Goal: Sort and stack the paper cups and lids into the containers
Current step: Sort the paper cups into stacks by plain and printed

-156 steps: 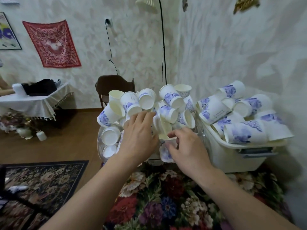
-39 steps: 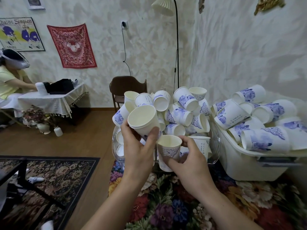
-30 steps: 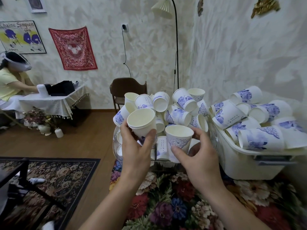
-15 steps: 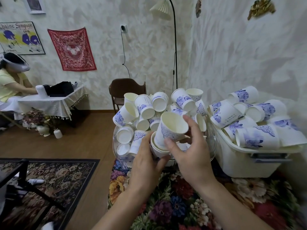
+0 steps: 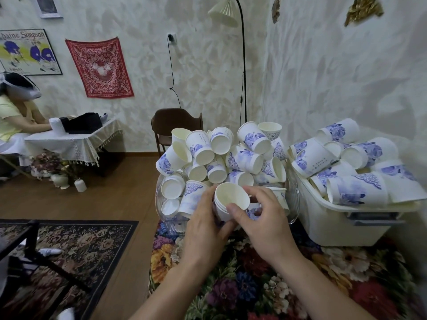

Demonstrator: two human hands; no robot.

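— Inspector, what are the hands doing at present?

— The left hand point(image 5: 205, 224) is wrapping its fingers around the side of a nested cup stack point(image 5: 227, 204), and the right hand point(image 5: 261, 218) is curling over it from the right, thumb lying across the front below the rim. Both are gripping the same stack, mouth facing up toward the camera.

— How is that differing from half a second back?

— Then the right hand was holding a single cup tilted above the cup in the left hand. That cup is now sitting seated inside it, rims close together, and the hands are sitting lower and closer to each other.

— Where is the stack located?

— It is hovering just in front of the clear bowl point(image 5: 293, 204), which is holding a heap of loose cups point(image 5: 231, 155). A white tub point(image 5: 335, 225) is standing to the right, also piled with larger cups point(image 5: 351, 162).

— Anything else to note?

— Both containers are resting on a flowered cloth point(image 5: 242, 285). Another person point(image 5: 13, 116) is sitting at a side table point(image 5: 69, 139) at far left. The heaps are looking unchanged.
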